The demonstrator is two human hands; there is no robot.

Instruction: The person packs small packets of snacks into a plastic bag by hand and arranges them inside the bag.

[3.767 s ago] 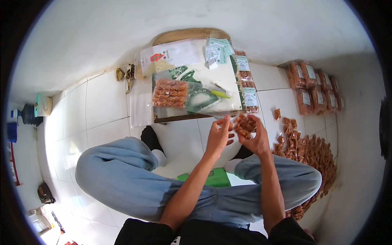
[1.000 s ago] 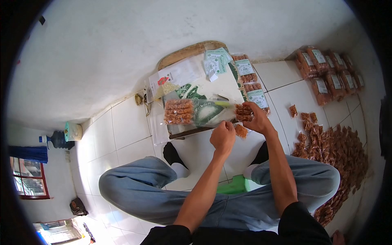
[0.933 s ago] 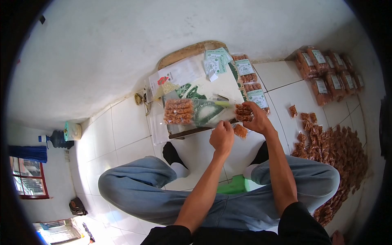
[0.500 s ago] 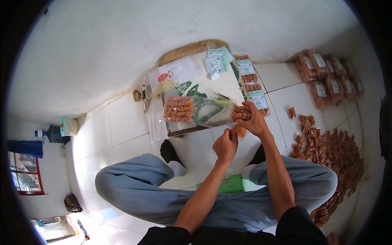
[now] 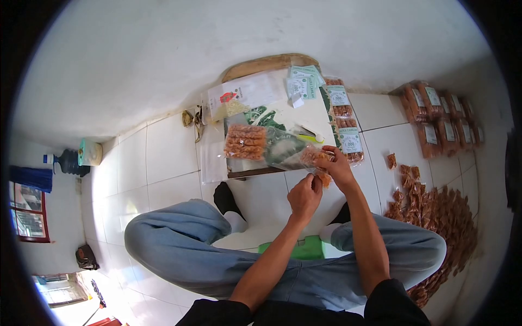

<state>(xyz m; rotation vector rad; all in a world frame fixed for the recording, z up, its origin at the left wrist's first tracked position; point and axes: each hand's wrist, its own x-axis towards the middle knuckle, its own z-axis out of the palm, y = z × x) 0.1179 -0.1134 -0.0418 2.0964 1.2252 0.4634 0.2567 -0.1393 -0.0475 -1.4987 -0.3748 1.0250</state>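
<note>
A long clear plastic bag lies across the low table's front edge, with rows of brown snack packets filling its left end. More brown packets are at its right end. My right hand is closed around that end, fingers over the packets. Just below and to the left, my left hand pinches the edge of the plastic. A small orange-brown snack packet shows between the two hands, partly hidden by fingers. What exactly lies under the left fingertips is hidden.
On the table are printed labels, a plastic sheet and a yellow-green tool. Labelled packs line its right side. Loose packets heap on the right floor, below stacked packs. A green stool sits between my legs.
The view has shifted, so the table sits slightly further right. My right fingers have shifted over the packets at the bag's right end. My left hand keeps its pinch close by.
</note>
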